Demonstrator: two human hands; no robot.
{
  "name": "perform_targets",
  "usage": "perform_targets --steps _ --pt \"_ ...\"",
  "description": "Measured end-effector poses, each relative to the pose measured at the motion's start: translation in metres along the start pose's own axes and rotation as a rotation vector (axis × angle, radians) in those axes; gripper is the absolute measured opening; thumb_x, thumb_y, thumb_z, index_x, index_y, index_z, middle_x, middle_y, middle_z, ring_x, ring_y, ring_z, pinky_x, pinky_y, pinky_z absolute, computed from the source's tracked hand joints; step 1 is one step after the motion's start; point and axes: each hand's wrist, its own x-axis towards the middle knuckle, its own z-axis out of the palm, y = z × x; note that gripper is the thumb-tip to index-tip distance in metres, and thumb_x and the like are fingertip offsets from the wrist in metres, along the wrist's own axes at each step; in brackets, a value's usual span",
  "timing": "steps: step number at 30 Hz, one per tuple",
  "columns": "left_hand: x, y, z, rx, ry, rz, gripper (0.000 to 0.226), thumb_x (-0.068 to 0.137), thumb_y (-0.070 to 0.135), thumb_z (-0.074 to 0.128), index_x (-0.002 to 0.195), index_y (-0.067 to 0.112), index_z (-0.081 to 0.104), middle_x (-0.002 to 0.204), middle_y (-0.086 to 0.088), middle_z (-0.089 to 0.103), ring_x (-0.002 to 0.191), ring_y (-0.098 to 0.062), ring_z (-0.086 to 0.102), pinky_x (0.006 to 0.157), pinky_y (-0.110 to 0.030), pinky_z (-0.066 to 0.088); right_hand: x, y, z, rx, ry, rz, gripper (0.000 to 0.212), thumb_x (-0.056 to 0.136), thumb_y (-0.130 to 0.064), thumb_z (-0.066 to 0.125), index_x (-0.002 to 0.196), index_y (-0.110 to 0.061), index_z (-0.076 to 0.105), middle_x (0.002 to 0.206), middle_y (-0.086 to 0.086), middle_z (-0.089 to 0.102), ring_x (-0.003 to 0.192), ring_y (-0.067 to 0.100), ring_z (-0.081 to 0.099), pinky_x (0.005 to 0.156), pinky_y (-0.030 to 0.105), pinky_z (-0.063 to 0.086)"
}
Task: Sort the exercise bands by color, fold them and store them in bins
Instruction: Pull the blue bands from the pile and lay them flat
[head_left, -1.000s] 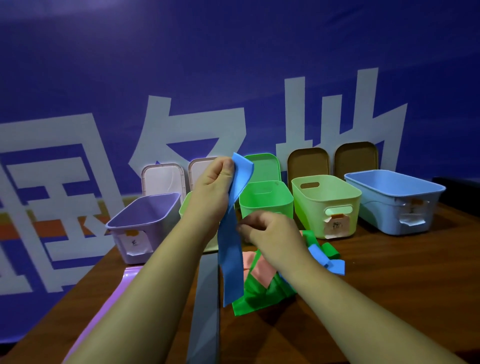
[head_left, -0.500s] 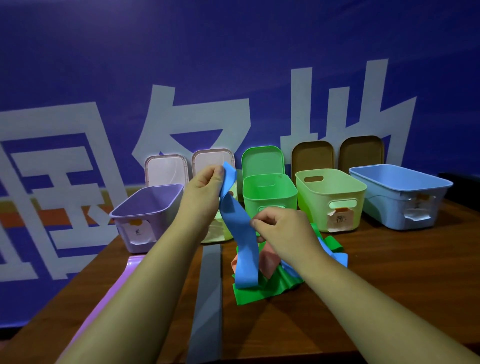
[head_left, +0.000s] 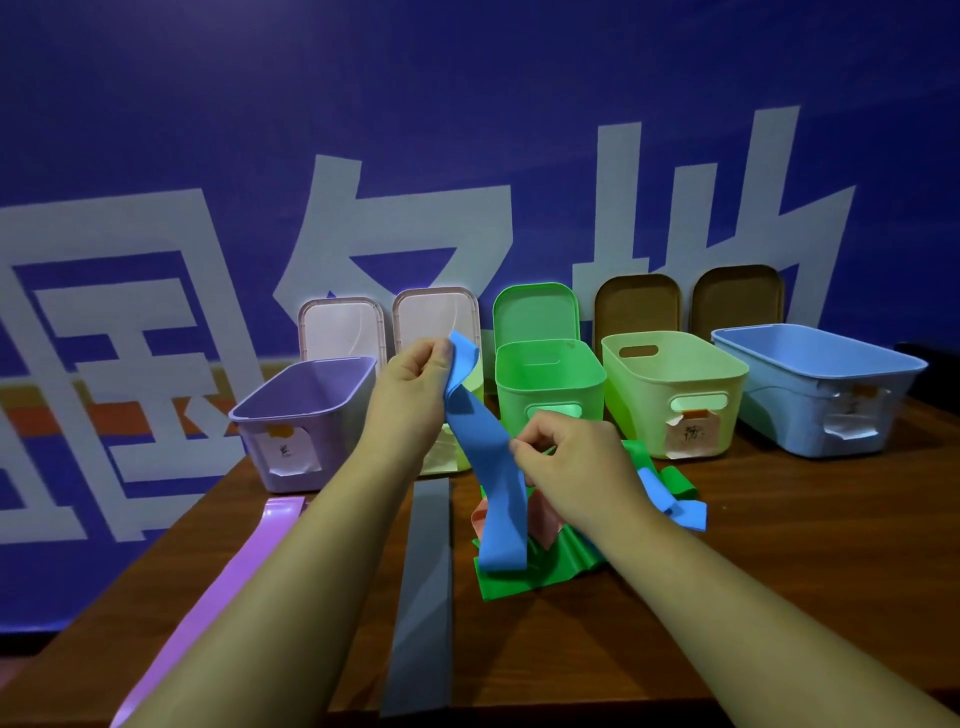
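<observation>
As left hand pinches blue band, right hand pinching lower

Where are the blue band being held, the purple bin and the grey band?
blue band (head_left: 485, 460): head view, its hanging middle stretch.
purple bin (head_left: 317, 428): head view, front wall just under the rim.
grey band (head_left: 423, 597): head view, middle of the flat strip.
</observation>
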Motion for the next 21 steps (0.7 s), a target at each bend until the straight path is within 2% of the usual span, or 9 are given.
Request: perform_targets --steps 4,8,10,12,14,15,17,19,21 --pt "-0.001 -0.001 0.002 0.035 -0.039 0.015 0.033 0.111 0.043 0.049 0.102 0.023 0.072 0.096 -0.012 0.067 0.081 -0.015 0.055 0.074 -0.036 0.047 -0.001 0.000 0.001 0.022 -0.002 -0.020 0.023 0.094 -0.025 0.074 0.072 -0.028 0.068 0.067 -0.010 0.071 0.063 0.010 0.067 0.063 0.038 0.057" --pt "0.004 -0.001 0.001 0.032 -0.032 0.041 0.032 0.111 0.039 0.050 0.102 0.017 0.072 0.084 0.004 0.067 0.075 -0.005 0.053 0.078 -0.034 0.049 0.000 0.003 0.002 0.108 -0.002 -0.002 0.020 0.093 -0.019 0.072 0.075 -0.024 0.065 0.070 -0.009 0.070 0.066 0.010 0.065 0.066 0.033 0.053" --pt "0.006 0.000 -0.002 0.032 -0.025 0.033 0.031 0.111 0.040 0.051 0.103 0.020 0.073 0.088 0.005 0.071 0.079 -0.005 0.057 0.082 -0.036 0.052 0.003 0.006 0.000 0.287 -0.026 0.123 0.016 0.092 -0.019 0.069 0.077 -0.019 0.064 0.068 -0.008 0.066 0.066 0.012 0.058 0.067 0.031 0.048" --pt "0.007 0.002 -0.007 0.027 -0.046 0.012 0.031 0.110 0.042 0.051 0.104 0.023 0.075 0.096 0.002 0.075 0.088 -0.012 0.065 0.087 -0.041 0.057 0.008 0.007 -0.003 0.611 -0.027 0.310 0.016 0.093 -0.018 0.065 0.077 -0.018 0.065 0.069 0.000 0.061 0.068 0.018 0.055 0.067 0.033 0.047" --pt "0.006 0.007 -0.012 -0.009 -0.101 -0.020 0.031 0.111 0.041 0.051 0.108 0.023 0.076 0.098 -0.002 0.077 0.089 -0.014 0.069 0.088 -0.043 0.060 0.011 0.006 -0.008 0.908 -0.009 0.461 0.018 0.096 -0.010 0.060 0.079 -0.013 0.063 0.070 0.010 0.057 0.064 0.025 0.058 0.058 0.030 0.050" --pt "0.005 0.009 -0.015 -0.030 -0.142 -0.035 0.031 0.111 0.040 0.052 0.110 0.022 0.076 0.098 -0.005 0.077 0.086 -0.016 0.069 0.085 -0.043 0.059 0.012 0.007 -0.012 0.936 0.007 0.499 0.020 0.096 -0.009 0.058 0.077 -0.014 0.060 0.069 0.011 0.053 0.060 0.025 0.056 0.054 0.028 0.046" --pt "0.005 0.012 -0.022 -0.083 -0.250 -0.078 0.031 0.111 0.038 0.053 0.112 0.018 0.077 0.097 -0.014 0.076 0.083 -0.020 0.067 0.081 -0.042 0.055 0.014 0.012 -0.020 0.753 0.034 0.466 0.026 0.095 -0.012 0.057 0.071 -0.020 0.053 0.066 0.005 0.042 0.055 0.021 0.042 0.053 0.027 0.034" --pt "0.007 0.011 -0.034 -0.105 -0.372 -0.132 0.030 0.110 0.035 0.056 0.115 0.014 0.077 0.110 -0.028 0.073 0.092 -0.031 0.068 0.089 -0.048 0.053 0.015 0.020 -0.030 0.448 0.037 0.349 0.025 0.095 -0.016 0.058 0.071 -0.020 0.052 0.062 -0.003 0.040 0.059 0.018 0.037 0.056 0.031 0.029" --pt "0.010 0.009 -0.047 -0.011 -0.495 -0.173 0.029 0.109 0.036 0.057 0.118 0.017 0.078 0.116 -0.024 0.074 0.104 -0.039 0.071 0.098 -0.052 0.055 0.018 0.030 -0.037 0.238 0.007 0.260 0.018 0.094 -0.021 0.060 0.078 -0.015 0.057 0.061 -0.005 0.045 0.061 0.016 0.039 0.058 0.032 0.031"
